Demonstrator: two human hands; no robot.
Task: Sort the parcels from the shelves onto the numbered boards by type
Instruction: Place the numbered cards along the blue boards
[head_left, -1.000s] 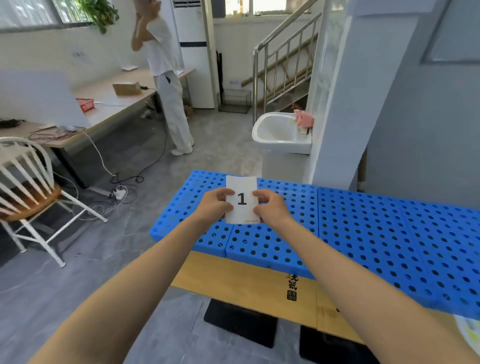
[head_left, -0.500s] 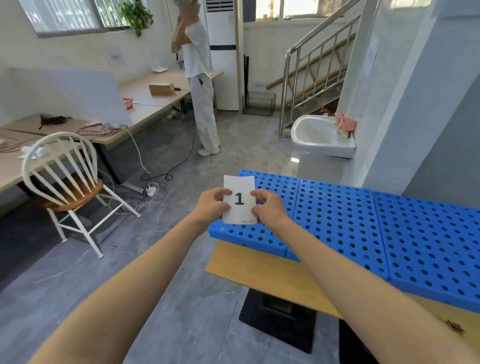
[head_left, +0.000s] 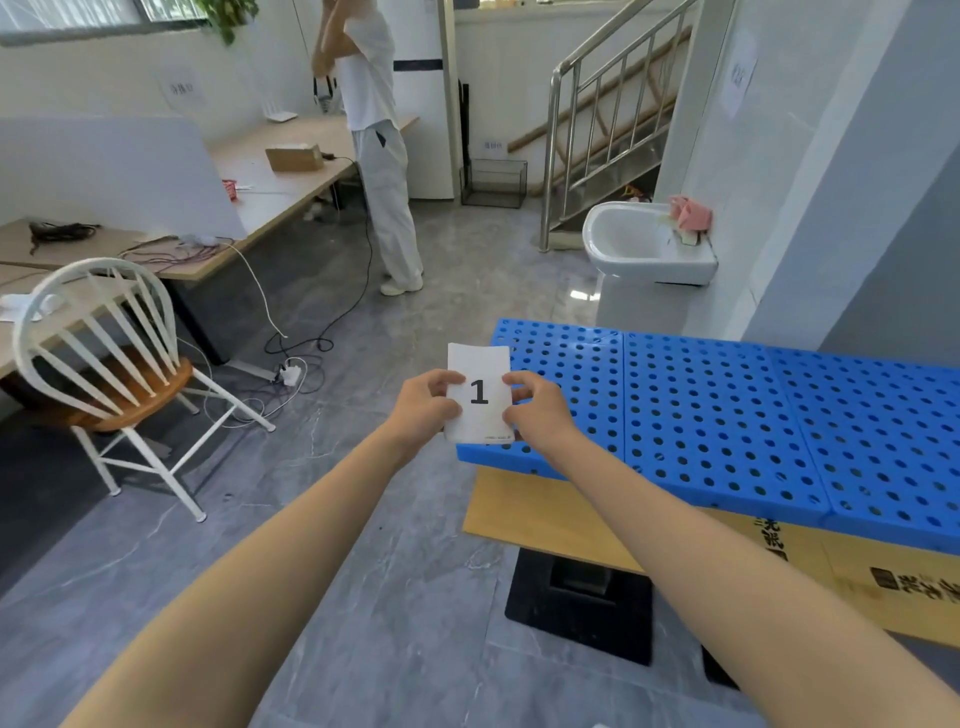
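Grey floor (head_left: 363, 597) is filling the lower view; three blue perforated boards (head_left: 727, 415) are lying edge to edge at the right on a tan surface. I am holding a white card (head_left: 479, 393) printed "1" in front of me, over the near left corner of the leftmost board. My left hand (head_left: 423, 410) is pinching the card's left edge, thumb across its face. My right hand (head_left: 537, 413) is pinching the right edge between thumb and forefinger. The remaining fingers of both hands are curling behind the card, where I cannot see them. The card is standing nearly upright, and I cannot tell whether its lower edge is touching the board.

Background: a chair (head_left: 104, 364) is standing at the left beside a desk (head_left: 270, 182), a person (head_left: 379, 156) is standing at the desk's far end, and a sink (head_left: 644, 249) is sitting beyond the boards. No parcels or shelves are showing.

Step in hand, as I am judging it: labelling, with sorting not yet begun. No number is showing on any board. The next move is calling for lowering the card flat onto the leftmost board, digit facing up, and then releasing both pinches together so the light card is not sliding off the edge.
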